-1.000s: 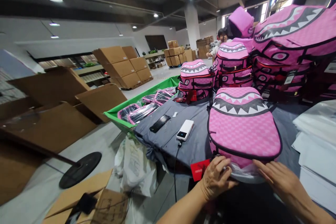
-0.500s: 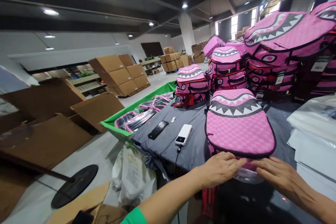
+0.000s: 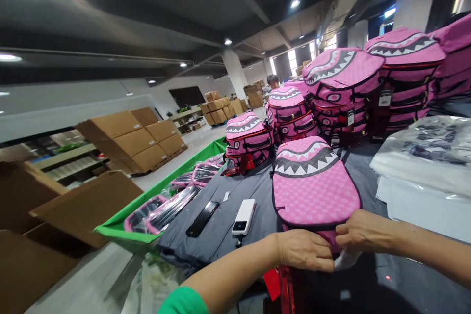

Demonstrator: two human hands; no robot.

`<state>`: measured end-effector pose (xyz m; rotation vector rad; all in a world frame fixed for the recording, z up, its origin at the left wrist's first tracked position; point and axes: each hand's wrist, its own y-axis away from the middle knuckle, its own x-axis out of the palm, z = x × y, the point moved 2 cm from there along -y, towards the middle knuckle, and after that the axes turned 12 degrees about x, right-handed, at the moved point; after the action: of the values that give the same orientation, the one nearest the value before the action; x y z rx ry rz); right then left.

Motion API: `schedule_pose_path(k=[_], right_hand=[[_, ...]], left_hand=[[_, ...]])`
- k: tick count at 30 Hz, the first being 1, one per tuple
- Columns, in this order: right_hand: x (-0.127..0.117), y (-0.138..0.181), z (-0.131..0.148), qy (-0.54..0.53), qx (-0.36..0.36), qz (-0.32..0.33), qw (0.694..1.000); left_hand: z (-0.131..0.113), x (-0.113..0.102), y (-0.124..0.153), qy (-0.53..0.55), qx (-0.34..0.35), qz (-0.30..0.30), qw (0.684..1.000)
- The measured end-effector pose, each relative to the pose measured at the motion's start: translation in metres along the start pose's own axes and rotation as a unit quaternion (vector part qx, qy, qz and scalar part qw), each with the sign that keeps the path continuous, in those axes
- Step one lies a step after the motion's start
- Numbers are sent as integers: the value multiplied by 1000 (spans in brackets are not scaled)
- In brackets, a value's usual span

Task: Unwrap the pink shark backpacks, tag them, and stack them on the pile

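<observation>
The pink backpack (image 3: 314, 189) lies flat on the grey cloth (image 3: 219, 235), its near end toward me. My right hand (image 3: 355, 230) pinches some clear plastic (image 3: 346, 259) at that end. My left hand (image 3: 305, 250) curls beside it, fingertips hidden, so I can't tell whether they grip. A white power bank (image 3: 244, 216) and black phone (image 3: 202, 218) lie left of the backpack.

Your left hand (image 3: 304, 250) and right hand (image 3: 356, 230) now curl their fingers (outstretched half a second ago) at the pink backpack's (image 3: 316, 196) near edge; your view turns rightward.
</observation>
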<state>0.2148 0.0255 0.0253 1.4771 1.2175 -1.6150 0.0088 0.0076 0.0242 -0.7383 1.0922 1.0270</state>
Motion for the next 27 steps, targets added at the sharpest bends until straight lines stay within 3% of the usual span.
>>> schedule_pose_path(k=[6, 10, 13, 18, 20, 23, 25, 27], right_hand=[[-7, -1, 0, 21, 6, 40, 999], [-12, 1, 2, -37, -6, 53, 998], [-13, -1, 2, -54, -3, 51, 997], [-9, -5, 1, 34, -2, 47, 998], [-8, -5, 1, 63, -8, 57, 996], [-10, 1, 4, 90, -10, 59, 994], [-12, 9, 7, 107, -4, 23, 994], [-11, 19, 10, 124, -4, -38, 992]], left_hand=[[7, 3, -4, -24, 48, 10, 998], [8, -3, -4, -15, 70, -22, 997], [5, 4, -1, -5, 40, -37, 999], [-2, 18, 7, -64, 18, -40, 997], [-5, 16, 9, -111, 3, -73, 991], [-12, 6, 8, -181, -37, -174, 967], [-20, 2, 7, -199, -60, -217, 954], [-30, 3, 6, -200, -78, -222, 951]])
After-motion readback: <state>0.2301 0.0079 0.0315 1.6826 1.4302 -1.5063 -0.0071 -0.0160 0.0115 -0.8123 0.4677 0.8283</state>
